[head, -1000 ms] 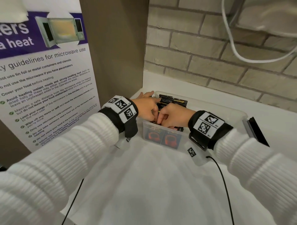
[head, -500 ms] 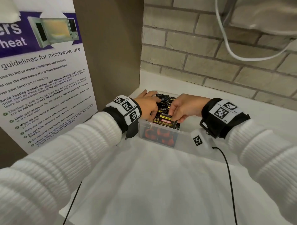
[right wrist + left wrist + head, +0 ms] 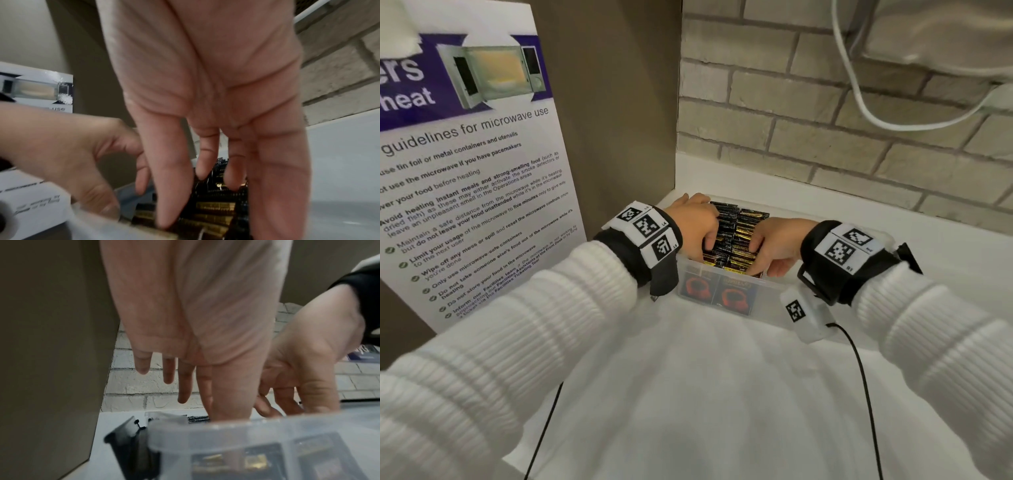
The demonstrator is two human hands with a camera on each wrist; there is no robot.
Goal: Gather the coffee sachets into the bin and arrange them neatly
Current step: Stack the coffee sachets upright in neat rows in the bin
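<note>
A clear plastic bin [image 3: 770, 303] sits on the white counter by the corner. Black and gold coffee sachets [image 3: 739, 233] stand on edge in two rows inside it. Two sachets with red cups show through the front wall. My left hand [image 3: 710, 241] is at the left side of the rows, its straight fingers [image 3: 184, 395] pointing down into the bin [image 3: 257, 428]. My right hand [image 3: 755, 250] is at the right side, with straight fingertips [image 3: 164, 216] touching the sachet tops [image 3: 216, 207]. Neither hand grips a sachet.
A microwave guidelines poster [image 3: 465, 188] hangs on the brown panel close to my left arm. The brick wall [image 3: 825, 144] with a white cable [image 3: 859, 106] stands behind the bin. A black latch [image 3: 909, 253] sticks out at the bin's right end. White counter [image 3: 722, 394] lies in front.
A second ago both hands met at the front of the bin. They have since spread apart and now flank the two sachet rows, fingers lowered onto them.
</note>
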